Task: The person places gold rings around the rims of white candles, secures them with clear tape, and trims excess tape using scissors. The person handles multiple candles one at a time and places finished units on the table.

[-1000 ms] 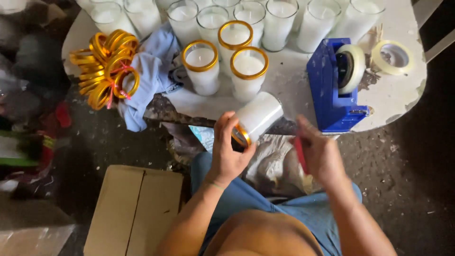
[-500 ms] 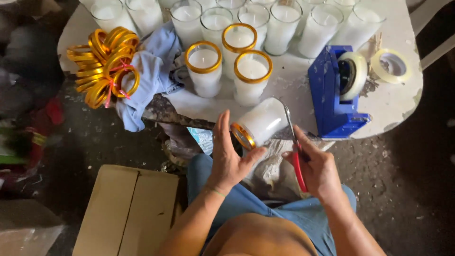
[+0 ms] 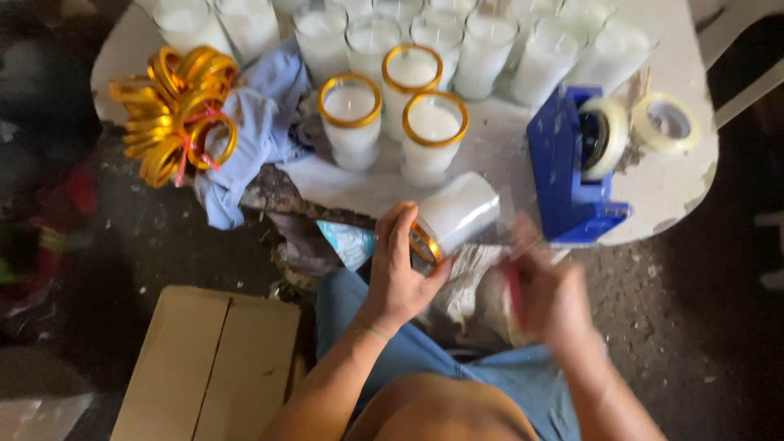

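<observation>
The left hand curls around the gold-rimmed mouth of a white glass candle, fingers and thumb closed on the rim end, holding it tipped on its side at the near edge of the bench. The candle's long axis runs from the rim by the left palm up and away to the right, so its closed base points toward the blue tape dispenser. The right hand sits just to the right of the candle, lower and apart from the glass; it is blurred, and seems clenched on red-handled scissors, though I cannot tell the blades' position. The left hand is the one on the candle; the right is near its side wall. Beyond, three gold-rimmed candles stand upright, with a bundle of gold rings on a blue cloth to the left.
</observation>
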